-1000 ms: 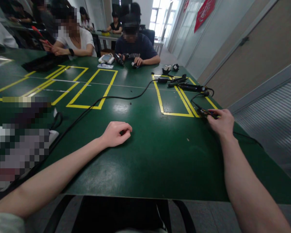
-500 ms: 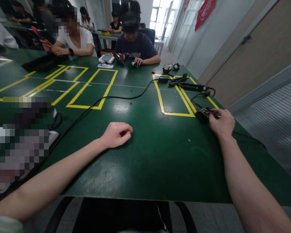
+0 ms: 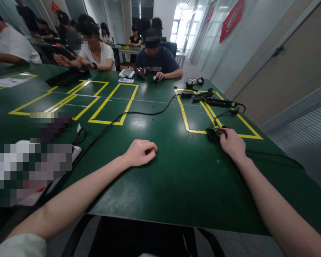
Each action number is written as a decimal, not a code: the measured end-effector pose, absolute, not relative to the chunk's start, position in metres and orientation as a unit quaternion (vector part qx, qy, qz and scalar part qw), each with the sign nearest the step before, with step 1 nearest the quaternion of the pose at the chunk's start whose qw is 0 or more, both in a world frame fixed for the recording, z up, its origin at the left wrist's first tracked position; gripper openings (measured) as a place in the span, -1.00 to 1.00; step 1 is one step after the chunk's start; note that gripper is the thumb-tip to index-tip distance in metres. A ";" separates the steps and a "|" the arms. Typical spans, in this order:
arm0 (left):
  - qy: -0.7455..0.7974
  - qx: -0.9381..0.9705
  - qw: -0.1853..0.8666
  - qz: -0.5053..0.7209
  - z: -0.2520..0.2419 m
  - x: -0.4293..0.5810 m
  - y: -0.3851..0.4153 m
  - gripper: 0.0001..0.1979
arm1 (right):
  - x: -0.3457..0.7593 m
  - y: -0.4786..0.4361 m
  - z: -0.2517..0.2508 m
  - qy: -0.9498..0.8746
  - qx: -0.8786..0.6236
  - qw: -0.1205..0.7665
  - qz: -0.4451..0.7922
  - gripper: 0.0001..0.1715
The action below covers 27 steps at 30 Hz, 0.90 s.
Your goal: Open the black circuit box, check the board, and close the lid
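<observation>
on the green table [image 3: 176, 185], at the near line of the yellow tape outlines [image 3: 248, 136], is a small black electronic module [image 3: 213, 135] with what look like fine wires [image 3: 219, 131] showing. the right hand [image 3: 233, 143] is clamped on its right end, thumb and fingers pinching; exactly which part they grip is hidden. it is likely light, its casing [image 3: 210, 134] stiff and perhaps slick, while the wires would be soft and easily strained, so the casing seems the safer hold. the left hand [image 3: 140, 152] rests on the table, loosely curled, thumb slightly apart from the fingers, nothing visible in it.
</observation>
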State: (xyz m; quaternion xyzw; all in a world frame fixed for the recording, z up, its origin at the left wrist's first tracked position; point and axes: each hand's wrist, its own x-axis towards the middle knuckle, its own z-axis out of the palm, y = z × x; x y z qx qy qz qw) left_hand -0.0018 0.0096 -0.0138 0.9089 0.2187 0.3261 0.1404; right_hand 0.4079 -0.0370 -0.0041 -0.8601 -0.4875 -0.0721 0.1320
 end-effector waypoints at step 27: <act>0.166 0.944 0.173 0.226 -0.008 0.001 0.002 -0.12 | 0.242 -0.068 -0.012 -0.836 -0.440 0.323 0.042 -0.69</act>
